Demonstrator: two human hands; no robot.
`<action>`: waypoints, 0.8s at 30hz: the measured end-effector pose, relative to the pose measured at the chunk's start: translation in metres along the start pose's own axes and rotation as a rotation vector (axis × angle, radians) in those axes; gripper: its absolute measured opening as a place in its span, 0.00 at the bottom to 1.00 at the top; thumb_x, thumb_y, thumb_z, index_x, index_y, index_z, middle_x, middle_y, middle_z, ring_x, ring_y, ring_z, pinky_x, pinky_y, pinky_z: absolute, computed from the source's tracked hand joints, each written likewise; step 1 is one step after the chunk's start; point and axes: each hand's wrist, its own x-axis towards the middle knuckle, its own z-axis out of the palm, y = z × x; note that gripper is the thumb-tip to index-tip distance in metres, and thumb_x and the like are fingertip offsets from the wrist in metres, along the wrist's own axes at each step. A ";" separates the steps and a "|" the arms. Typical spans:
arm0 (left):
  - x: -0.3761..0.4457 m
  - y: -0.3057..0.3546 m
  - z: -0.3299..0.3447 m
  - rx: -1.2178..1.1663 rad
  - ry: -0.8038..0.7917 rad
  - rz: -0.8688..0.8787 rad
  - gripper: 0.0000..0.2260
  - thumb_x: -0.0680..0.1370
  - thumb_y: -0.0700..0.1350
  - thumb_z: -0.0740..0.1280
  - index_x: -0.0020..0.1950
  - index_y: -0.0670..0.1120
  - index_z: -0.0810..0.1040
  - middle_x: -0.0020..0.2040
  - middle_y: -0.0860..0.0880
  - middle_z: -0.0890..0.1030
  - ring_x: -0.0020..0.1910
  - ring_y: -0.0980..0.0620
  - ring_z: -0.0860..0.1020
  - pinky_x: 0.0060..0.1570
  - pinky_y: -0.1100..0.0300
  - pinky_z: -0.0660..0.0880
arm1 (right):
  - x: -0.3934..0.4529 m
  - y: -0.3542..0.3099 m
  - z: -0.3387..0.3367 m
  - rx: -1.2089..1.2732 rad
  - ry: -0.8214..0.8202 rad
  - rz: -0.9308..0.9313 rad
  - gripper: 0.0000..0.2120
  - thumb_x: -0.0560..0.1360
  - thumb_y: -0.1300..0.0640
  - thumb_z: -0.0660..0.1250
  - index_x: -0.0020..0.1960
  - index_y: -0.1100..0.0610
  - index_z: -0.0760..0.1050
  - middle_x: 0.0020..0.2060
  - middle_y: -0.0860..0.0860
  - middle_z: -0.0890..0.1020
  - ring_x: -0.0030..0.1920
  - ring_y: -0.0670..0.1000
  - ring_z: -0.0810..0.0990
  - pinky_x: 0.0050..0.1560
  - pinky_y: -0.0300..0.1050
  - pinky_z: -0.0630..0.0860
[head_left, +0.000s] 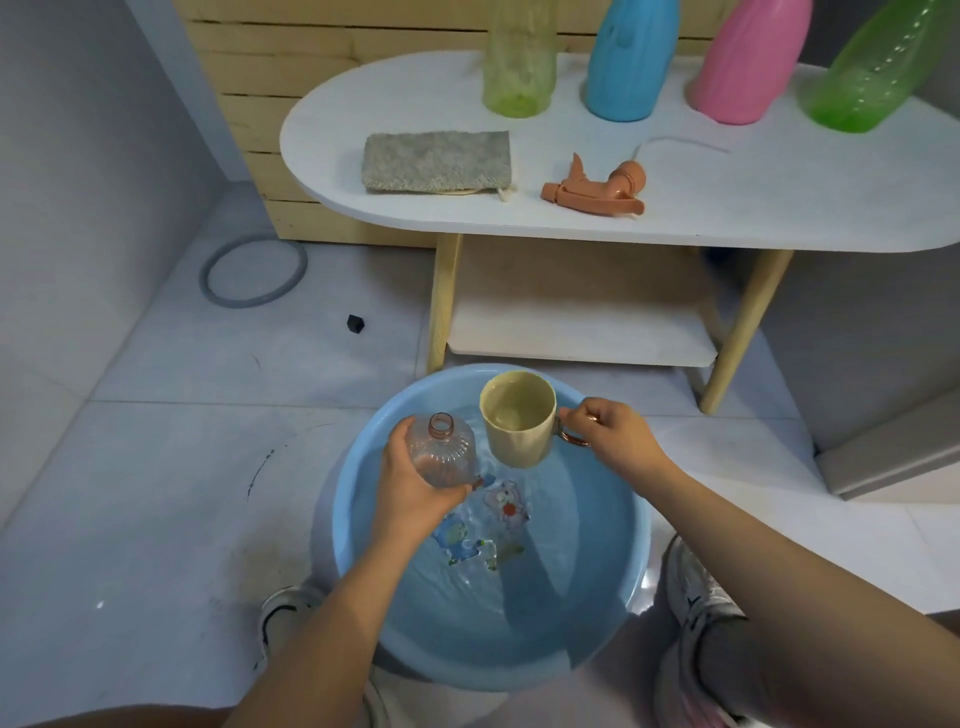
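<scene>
Closest in, both forearms reach forward from the bottom edge, bare, over a blue basin (631, 566) of water on the tiled floor, with a shoe (696, 597) on either side of it. Left hand (410, 488) wraps from below around a clear, pink-tinted ribbed bottle (441, 452), fingers curled under its body; the bottle is uncapped, mouth tilted up and away, held above the water at the basin's far left. Right hand (608, 431) pinches the copper-coloured handle of a cream cup (519, 421), fingers closed round it; the cup is upright, a little water in its bottom, just beside the bottle's mouth and not touching it. Cartoon prints show through the rippled water beneath. Far rim of the basin sits close to the legs and lower shelf (582, 332) of a white oval surface (779, 197); open floor lies to the left, with a grey ring (248, 302) by the wall. On the surface: a grey cloth (436, 161), an orange spray head (597, 189), and behind them four coloured bottles (631, 57) in a row.
</scene>
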 end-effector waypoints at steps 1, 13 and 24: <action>0.000 0.000 0.001 0.002 -0.005 0.005 0.50 0.59 0.48 0.82 0.72 0.56 0.56 0.70 0.51 0.66 0.67 0.50 0.68 0.62 0.54 0.72 | 0.000 -0.005 -0.002 -0.030 0.008 -0.023 0.16 0.75 0.50 0.66 0.31 0.53 0.71 0.28 0.48 0.75 0.29 0.47 0.69 0.31 0.40 0.65; 0.005 0.005 0.010 0.052 0.019 0.059 0.49 0.59 0.51 0.81 0.72 0.57 0.55 0.70 0.51 0.65 0.67 0.51 0.68 0.55 0.62 0.68 | -0.009 -0.047 -0.001 -0.340 0.242 -0.322 0.17 0.74 0.52 0.67 0.32 0.57 0.66 0.23 0.47 0.68 0.27 0.50 0.65 0.25 0.35 0.58; 0.006 0.004 0.009 0.025 0.012 0.068 0.50 0.59 0.50 0.82 0.72 0.58 0.55 0.71 0.52 0.65 0.67 0.51 0.68 0.57 0.61 0.70 | -0.015 -0.052 0.001 -0.418 0.343 -0.511 0.12 0.74 0.56 0.68 0.35 0.61 0.73 0.28 0.54 0.75 0.33 0.51 0.66 0.31 0.42 0.55</action>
